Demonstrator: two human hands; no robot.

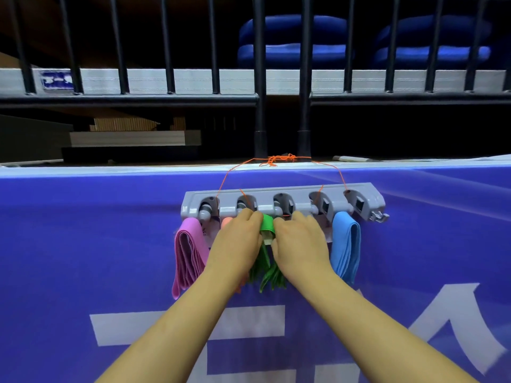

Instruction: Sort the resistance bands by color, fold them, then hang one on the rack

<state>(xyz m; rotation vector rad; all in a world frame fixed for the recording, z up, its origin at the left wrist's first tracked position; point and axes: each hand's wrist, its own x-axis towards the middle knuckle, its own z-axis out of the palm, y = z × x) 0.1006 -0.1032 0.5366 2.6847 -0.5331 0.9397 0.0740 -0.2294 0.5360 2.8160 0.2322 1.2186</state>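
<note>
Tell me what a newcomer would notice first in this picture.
Two bare hands, the left hand and the right hand, meet at the centre and hold a green band just under the grey rack. A pink band hangs at the rack's left end and a blue band near its right, all against a purple banner.

resistance bands (345,244): 4 | rack (276,190): 1 | rack clips (359,203): 5 | hands (237,244): 2 | blue seats (293,40): 2

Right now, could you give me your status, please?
Left hand and right hand both pinch green band at rack. Pink band, blue band already hung. Nothing blocking.
</note>
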